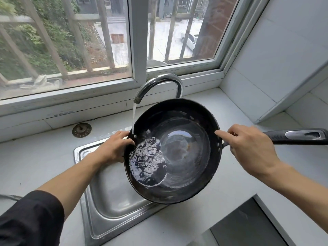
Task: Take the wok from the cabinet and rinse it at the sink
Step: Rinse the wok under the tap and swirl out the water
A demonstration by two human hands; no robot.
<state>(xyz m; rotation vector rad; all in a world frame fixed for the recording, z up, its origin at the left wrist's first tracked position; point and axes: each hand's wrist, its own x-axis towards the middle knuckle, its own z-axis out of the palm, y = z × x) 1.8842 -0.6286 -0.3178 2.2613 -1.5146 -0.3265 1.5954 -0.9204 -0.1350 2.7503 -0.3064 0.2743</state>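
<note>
A black wok (184, 153) hangs tilted over the steel sink (110, 201), with its long black handle (300, 136) pointing right. Water from the curved chrome tap (159, 84) runs onto the wok's left inner wall and pools there with bubbles. My left hand (113, 148) grips the wok's left rim. My right hand (248, 148) holds the handle close to the wok's right rim, with the forefinger stretched along the rim.
A round metal drain strainer (81, 130) lies on the white counter behind the sink. A window with bars runs along the back wall. White tiled wall stands to the right. A dark hob surface (248, 226) sits at the lower right.
</note>
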